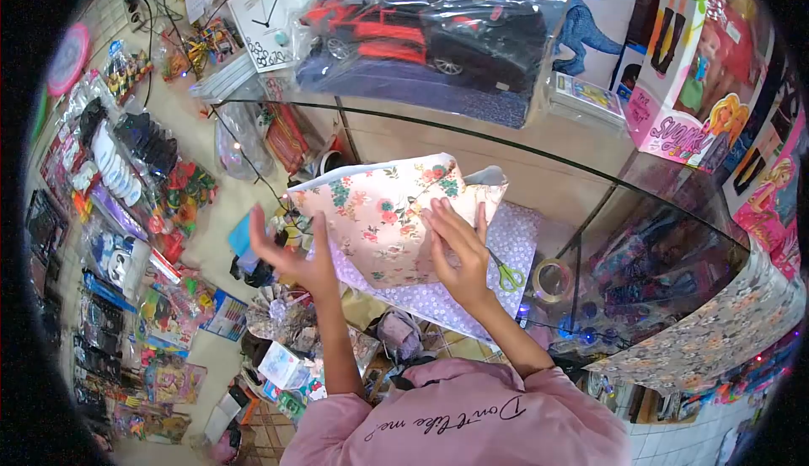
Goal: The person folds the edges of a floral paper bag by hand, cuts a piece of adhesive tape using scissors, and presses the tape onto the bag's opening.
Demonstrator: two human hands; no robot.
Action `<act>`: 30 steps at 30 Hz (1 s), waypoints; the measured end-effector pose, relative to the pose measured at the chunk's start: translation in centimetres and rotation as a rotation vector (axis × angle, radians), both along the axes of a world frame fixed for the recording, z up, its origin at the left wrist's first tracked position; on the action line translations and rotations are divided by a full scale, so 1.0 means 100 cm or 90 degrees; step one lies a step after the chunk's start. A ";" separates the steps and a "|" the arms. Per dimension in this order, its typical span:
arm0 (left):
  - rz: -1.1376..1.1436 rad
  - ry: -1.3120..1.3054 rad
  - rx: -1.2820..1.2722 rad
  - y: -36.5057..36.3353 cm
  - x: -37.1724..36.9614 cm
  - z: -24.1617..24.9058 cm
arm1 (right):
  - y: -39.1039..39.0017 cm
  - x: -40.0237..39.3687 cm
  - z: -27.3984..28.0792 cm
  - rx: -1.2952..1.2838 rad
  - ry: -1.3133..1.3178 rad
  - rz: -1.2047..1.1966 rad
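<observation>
Pink floral wrapping paper (388, 230), formed into a folded, bag-like shape with a raised open upper edge, stands in front of me. My right hand (459, 255) steadies its right side, fingers laid over the printed face and one digit along the side edge. At the paper's left edge, my left hand (299, 255) is open, its fingers spread and slightly blurred; it holds nothing. Beneath lies a lilac flowered sheet (516, 234). Green-handled scissors (510, 277) rest on that sheet, just right of my right hand, with their blades partly hidden.
A roll of tape (552, 281) is on the glass counter, right of the sheet. A bagged red and black toy car (421, 32) sits on the glass shelf ahead, beside a white clock (268, 24). Boxed dolls (699, 70) stand right. Packaged goods (118, 163) hang left.
</observation>
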State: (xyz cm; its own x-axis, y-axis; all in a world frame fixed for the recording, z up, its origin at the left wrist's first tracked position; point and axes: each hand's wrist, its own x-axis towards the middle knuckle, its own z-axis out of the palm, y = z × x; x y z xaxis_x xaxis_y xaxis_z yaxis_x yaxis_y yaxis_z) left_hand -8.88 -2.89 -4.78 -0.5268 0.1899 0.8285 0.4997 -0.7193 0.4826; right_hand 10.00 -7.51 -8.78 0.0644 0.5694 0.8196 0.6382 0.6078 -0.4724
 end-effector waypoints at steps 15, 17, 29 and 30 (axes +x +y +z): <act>-0.061 0.236 -0.091 -0.009 0.003 -0.017 | 0.006 -0.013 -0.002 -0.048 -0.069 -0.066; -0.081 0.285 -0.103 -0.011 0.012 -0.025 | 0.006 -0.012 -0.002 -0.044 -0.062 -0.066; -0.018 0.442 -0.174 -0.009 0.040 -0.048 | 0.005 -0.010 -0.002 -0.031 -0.075 -0.081; -0.019 0.448 -0.183 -0.010 0.041 -0.051 | 0.004 -0.010 -0.001 -0.031 -0.078 -0.082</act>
State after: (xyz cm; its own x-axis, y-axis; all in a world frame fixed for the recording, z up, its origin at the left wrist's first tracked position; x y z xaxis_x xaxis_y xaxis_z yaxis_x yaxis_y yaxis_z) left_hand -4.75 -3.89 -9.84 0.1158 0.4550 0.8830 0.7415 -0.6310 0.2279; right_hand 8.96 -7.15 -8.92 0.0404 0.6027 0.7970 0.7636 0.4958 -0.4136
